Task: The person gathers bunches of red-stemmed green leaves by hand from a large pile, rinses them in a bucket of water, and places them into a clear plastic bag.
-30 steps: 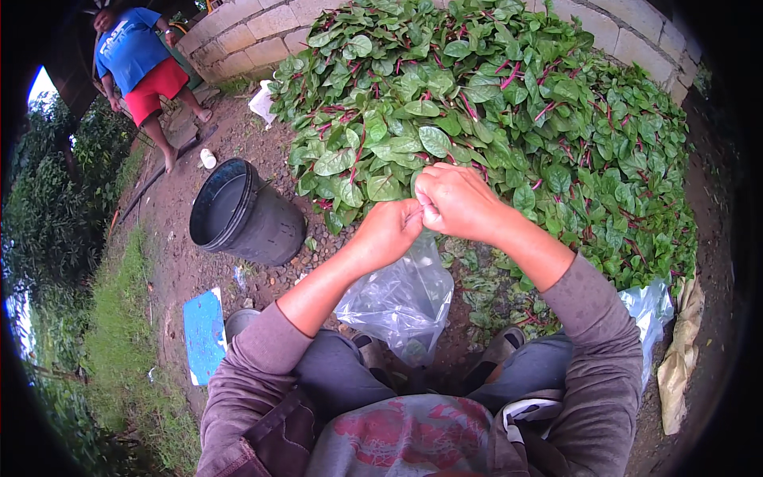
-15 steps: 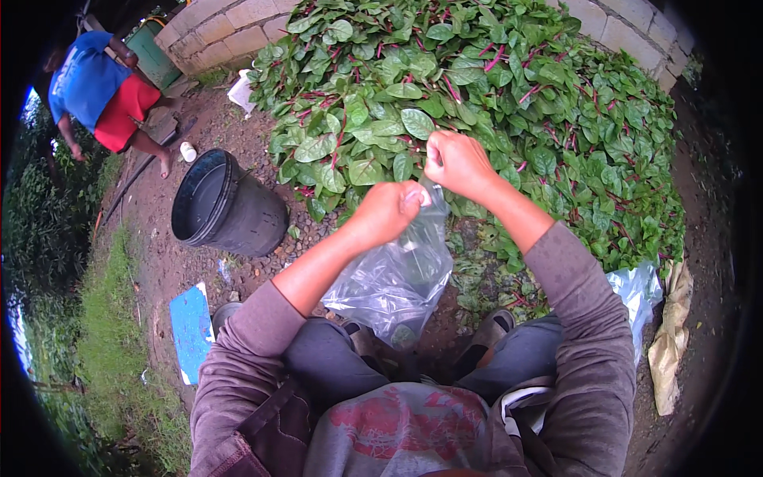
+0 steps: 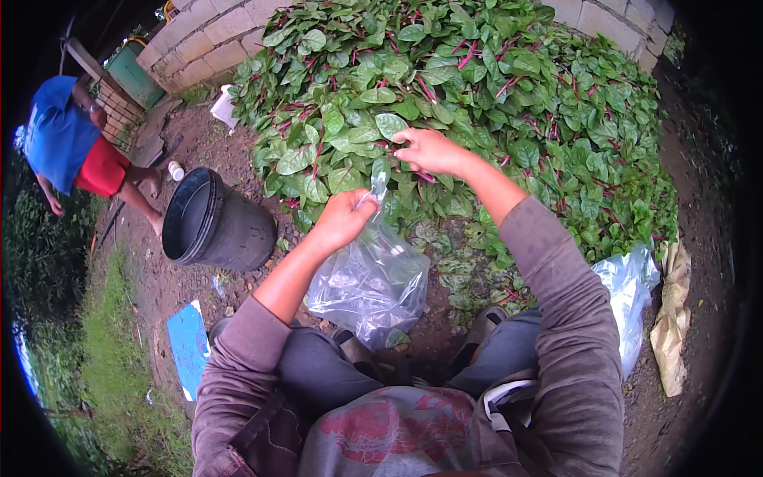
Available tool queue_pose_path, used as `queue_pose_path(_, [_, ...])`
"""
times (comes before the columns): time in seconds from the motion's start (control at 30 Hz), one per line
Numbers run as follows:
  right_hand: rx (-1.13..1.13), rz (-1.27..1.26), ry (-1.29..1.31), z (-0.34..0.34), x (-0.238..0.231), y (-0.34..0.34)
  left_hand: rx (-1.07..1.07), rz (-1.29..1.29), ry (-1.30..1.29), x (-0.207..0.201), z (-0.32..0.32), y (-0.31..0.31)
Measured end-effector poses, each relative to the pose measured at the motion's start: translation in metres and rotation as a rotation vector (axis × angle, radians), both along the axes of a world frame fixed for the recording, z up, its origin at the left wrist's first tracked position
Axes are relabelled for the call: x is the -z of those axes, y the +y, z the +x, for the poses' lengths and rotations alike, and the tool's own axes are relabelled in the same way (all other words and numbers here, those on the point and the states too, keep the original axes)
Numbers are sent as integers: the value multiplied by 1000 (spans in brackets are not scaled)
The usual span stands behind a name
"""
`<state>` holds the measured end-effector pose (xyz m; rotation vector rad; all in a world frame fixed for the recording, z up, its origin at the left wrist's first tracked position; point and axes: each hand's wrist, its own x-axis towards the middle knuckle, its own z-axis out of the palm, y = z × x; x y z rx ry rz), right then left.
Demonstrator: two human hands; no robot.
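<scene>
1. Here the left hand (image 3: 343, 216) is closed on the top edge of a clear plastic bag (image 3: 369, 278) — its grip is pinched shut on the gathered film, and the bag hangs below the fist, in front of the person's knees.
2. The bag sags above bare soil, its lower end close to a shoe; something green shows through the film, though what it is cannot be told.
3. The right hand (image 3: 429, 149) is stretched out over a bed of leafy green plants with red stems (image 3: 509, 95), fingers drawn together on a leaf or stem at the near edge of the bed — its grip is closed on that greenery.
4. The two hands are near each other but apart, the right one higher and further into the leaves.
5. A black bucket (image 3: 213, 222) lies tilted on the soil to the left of the bag, its mouth turned away from the person.
6. A second plastic bag (image 3: 628, 294) lies on the ground at the right, by the person's right arm.
7. Another person in a blue top and red shorts (image 3: 71, 143) stands at far left, beside a block wall (image 3: 207, 40) that borders the bed.
</scene>
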<state>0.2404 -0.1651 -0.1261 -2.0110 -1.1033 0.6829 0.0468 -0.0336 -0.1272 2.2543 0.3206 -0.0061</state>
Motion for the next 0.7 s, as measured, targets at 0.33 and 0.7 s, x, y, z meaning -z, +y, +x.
queue_pose_path(0.33, [-260,-643,-608,32,-56,-77,115,114,59,5,-15,-4])
queue_pose_path(0.7, [-433,223,-509,-45,-71,-35,137,-36,-48,-17,-8,-22])
